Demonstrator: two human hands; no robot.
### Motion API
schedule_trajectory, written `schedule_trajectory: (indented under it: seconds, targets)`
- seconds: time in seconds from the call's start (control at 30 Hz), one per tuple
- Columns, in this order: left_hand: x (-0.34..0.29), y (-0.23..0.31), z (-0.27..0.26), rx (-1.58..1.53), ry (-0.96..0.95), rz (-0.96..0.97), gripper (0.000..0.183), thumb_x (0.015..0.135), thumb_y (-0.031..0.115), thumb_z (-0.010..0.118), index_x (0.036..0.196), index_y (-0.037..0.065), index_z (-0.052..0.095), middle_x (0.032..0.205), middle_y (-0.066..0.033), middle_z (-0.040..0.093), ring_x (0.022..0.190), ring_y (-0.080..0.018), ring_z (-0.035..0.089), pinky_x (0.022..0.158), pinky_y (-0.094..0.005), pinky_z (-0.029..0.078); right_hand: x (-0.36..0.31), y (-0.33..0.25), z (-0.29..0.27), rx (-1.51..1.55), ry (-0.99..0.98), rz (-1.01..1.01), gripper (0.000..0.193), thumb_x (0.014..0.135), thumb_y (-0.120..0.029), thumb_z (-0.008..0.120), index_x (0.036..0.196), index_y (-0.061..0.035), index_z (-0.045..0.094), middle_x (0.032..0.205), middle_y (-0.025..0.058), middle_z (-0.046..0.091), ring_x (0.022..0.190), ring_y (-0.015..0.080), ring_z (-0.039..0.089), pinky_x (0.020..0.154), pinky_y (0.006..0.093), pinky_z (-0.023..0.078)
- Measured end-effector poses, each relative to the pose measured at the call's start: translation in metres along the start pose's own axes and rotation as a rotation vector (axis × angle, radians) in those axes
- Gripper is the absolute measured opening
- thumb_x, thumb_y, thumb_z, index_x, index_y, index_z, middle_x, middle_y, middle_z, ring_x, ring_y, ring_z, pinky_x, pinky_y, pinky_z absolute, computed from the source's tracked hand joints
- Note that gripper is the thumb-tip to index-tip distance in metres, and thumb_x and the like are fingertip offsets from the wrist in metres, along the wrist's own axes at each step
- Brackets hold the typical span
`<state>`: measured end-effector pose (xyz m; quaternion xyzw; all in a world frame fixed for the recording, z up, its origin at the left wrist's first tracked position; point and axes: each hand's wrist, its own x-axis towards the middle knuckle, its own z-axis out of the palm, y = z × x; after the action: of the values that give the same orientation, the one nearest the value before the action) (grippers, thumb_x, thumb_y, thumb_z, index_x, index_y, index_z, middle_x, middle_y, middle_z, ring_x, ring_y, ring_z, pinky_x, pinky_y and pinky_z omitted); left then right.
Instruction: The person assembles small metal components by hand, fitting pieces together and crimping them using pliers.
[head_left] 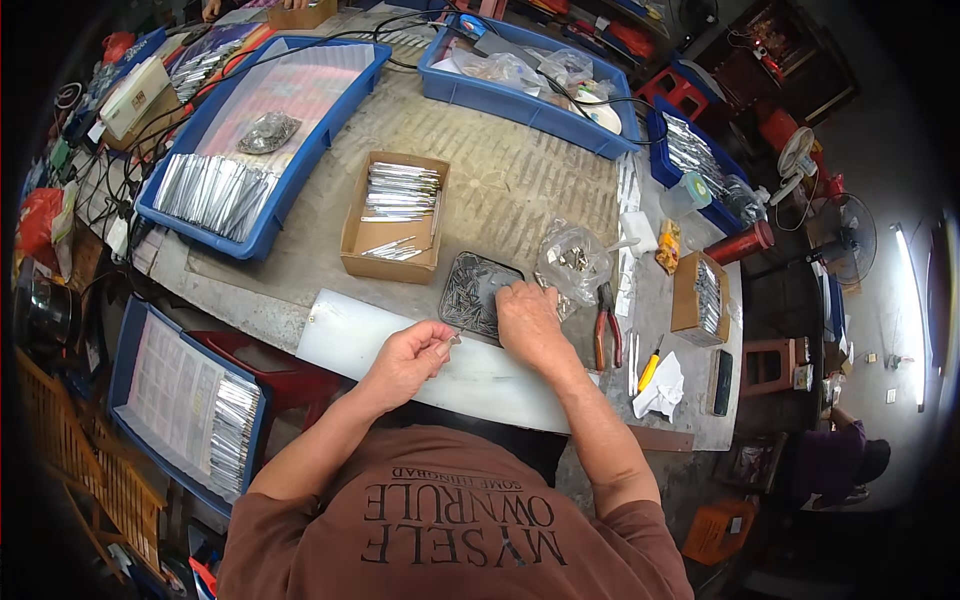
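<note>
My left hand [410, 360] is closed over the white board [440, 365], its thumb and forefinger pinching a small metal piece [455, 341]. A shallow dark tray [487, 262] of small metal pins [465, 298] lies just beyond the board. My right hand [532, 322] rests at the tray's right side with its fingers curled downward; the fingertips are hidden, so what they hold cannot be made out. Right beside it, a clear plastic bag [575, 262] contains small metal parts. Red-handled pliers [607, 330] lie to the right of that hand.
A cardboard box [355, 235] of silvery rods stands beyond the tray. Blue bins [262, 235] [520, 112] sit farther back. On the right are a yellow-handled screwdriver [650, 368], crumpled white paper [662, 388], another cardboard box [690, 290] and a dark phone-like slab [720, 382].
</note>
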<state>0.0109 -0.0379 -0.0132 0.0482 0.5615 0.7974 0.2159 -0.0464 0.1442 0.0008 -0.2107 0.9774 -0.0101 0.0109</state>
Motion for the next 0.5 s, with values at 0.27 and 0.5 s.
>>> schedule_trajectory:
  seconds: [0.27, 0.5]
  targets:
    - [0.000, -0.003, -0.001, 0.001, -0.021, 0.008, 0.013, 0.082, 0.010, 0.045, 0.091, 0.002, 0.048, 0.067, 0.0042, 0.042, 0.054, -0.0025, 0.034, 0.049, -0.0161, 0.032, -0.001, 0.007, 0.001, 0.154, 0.118, -0.022, 0.007, 0.067, -0.003, 0.045, 0.073, 0.0001, 0.048, 0.072, 0.0144, 0.052, 0.071, 0.0292, 0.049, 0.064, 0.0395, 0.033]
    - [0.001, -0.005, -0.001, -0.021, -0.042, 0.008, 0.013, 0.082, 0.011, 0.045, 0.091, 0.002, 0.048, 0.066, 0.0053, 0.042, 0.054, -0.0017, 0.033, 0.049, -0.0152, 0.030, -0.006, 0.005, -0.004, 0.533, 0.203, 0.001, 0.007, 0.073, -0.005, 0.048, 0.075, 0.0006, 0.045, 0.065, 0.0140, 0.052, 0.061, 0.0274, 0.052, 0.056, 0.0346, 0.039]
